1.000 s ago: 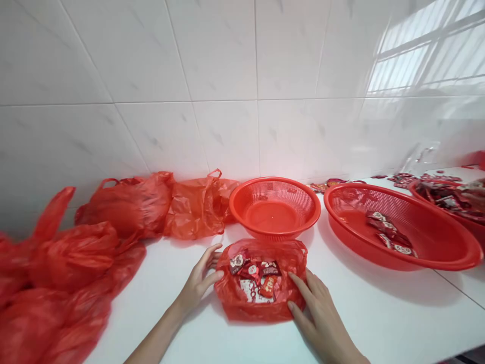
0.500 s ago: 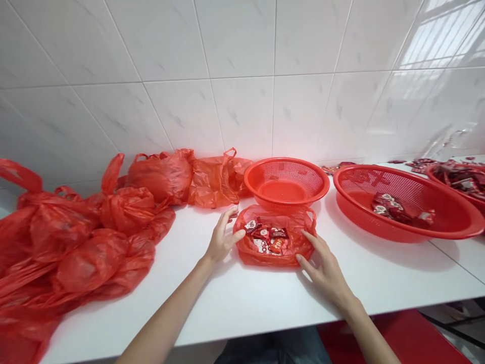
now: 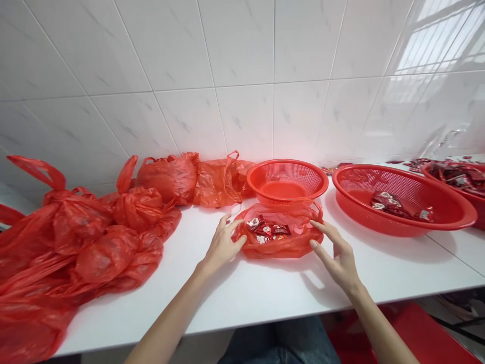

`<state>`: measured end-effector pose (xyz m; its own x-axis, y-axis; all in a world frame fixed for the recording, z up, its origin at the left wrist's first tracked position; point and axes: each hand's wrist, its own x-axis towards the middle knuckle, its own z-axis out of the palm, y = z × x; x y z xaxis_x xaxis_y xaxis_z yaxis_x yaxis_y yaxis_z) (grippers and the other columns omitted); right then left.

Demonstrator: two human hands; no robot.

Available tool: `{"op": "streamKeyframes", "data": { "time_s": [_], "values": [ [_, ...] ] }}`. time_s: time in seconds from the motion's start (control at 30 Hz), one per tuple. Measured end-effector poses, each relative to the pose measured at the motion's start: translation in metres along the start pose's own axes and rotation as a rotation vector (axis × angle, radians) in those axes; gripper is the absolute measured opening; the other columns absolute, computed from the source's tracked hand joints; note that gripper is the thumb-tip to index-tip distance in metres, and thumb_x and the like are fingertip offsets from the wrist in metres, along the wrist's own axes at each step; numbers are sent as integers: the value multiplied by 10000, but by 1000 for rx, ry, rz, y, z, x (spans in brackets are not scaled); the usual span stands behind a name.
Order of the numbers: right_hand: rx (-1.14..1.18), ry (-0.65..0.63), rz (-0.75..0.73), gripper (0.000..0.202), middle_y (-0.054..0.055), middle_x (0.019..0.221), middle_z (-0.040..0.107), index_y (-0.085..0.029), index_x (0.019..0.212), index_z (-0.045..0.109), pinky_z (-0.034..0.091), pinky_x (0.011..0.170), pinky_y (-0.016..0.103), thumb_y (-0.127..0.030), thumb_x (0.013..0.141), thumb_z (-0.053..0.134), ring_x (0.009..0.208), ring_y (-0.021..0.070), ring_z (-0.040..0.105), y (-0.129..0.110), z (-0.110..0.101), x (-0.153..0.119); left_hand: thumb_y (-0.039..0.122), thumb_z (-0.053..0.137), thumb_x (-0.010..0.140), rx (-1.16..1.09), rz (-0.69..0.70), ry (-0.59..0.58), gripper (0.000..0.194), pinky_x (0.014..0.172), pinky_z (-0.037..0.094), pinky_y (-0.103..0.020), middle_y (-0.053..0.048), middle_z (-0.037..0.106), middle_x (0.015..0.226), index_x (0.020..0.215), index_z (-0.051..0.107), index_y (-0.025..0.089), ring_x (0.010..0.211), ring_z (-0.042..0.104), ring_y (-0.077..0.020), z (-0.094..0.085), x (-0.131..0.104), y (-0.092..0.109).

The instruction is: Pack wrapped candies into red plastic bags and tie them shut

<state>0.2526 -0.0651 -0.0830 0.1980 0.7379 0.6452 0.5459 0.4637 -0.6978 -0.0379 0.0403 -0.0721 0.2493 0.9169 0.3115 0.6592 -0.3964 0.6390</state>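
A thin red plastic bag (image 3: 280, 248) lies with its mouth spread on the white table, and several small dark red packets (image 3: 266, 230) show inside. My left hand (image 3: 223, 241) is at the bag's left edge, fingers apart, thumb near the rim. At the right edge is my right hand (image 3: 337, 255), its fingers spread and the fingertips close to the plastic. Neither hand is closed round anything. Right behind the bag stands a round red mesh basket (image 3: 288, 189).
Several filled red bags (image 3: 94, 242) crowd the left of the white table (image 3: 227, 308). More bags (image 3: 168, 177) lean by the tiled wall. A large red basket (image 3: 401, 222) holding packets stands right, and another packet-filled basket (image 3: 473, 197) is at the far right.
The bag's mouth is spread wider, its right side further right. My right hand has moved right and its fingers have parted more. The view has shifted slightly.
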Motion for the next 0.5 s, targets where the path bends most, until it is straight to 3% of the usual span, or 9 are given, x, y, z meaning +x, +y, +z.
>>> {"op": "streamKeyframes", "data": {
  "time_s": [0.1, 0.17, 0.37, 0.5],
  "values": [
    [43, 0, -12, 351, 98, 1314, 688, -269, 1271, 680, 489, 1070, 468, -355, 932, 658, 1254, 282, 613, -3, -3, 9, 205, 593, 729, -24, -13, -116, 359, 906, 566, -437, -99, 731, 1094, 1032, 786, 212, 956, 709, -295, -16, -2, 4],
    [68, 2, -19, 333, 94, 1282, 708, -266, 1245, 700, 497, 1062, 467, -351, 924, 668, 1231, 282, 629, -7, -5, 16, 194, 571, 711, -47, 13, -108, 315, 847, 571, -407, -73, 775, 982, 929, 799, 212, 851, 718, -273, -29, 0, 14],
    [205, 13, -8, 296, 74, 1238, 742, -281, 1187, 744, 495, 1077, 490, -328, 896, 714, 1211, 288, 654, -31, -17, 44, 233, 571, 763, -8, 178, 158, 269, 747, 574, -305, -34, 788, 953, 923, 788, 219, 807, 706, -205, -78, 21, 70],
    [265, 30, -41, 281, 49, 1221, 754, -303, 1166, 761, 505, 1069, 469, -290, 888, 728, 1185, 277, 671, -48, -23, 58, 213, 542, 820, 38, 339, 314, 236, 686, 562, -264, -21, 765, 926, 884, 769, 213, 753, 681, -158, -94, 30, 102]
  ]
}}
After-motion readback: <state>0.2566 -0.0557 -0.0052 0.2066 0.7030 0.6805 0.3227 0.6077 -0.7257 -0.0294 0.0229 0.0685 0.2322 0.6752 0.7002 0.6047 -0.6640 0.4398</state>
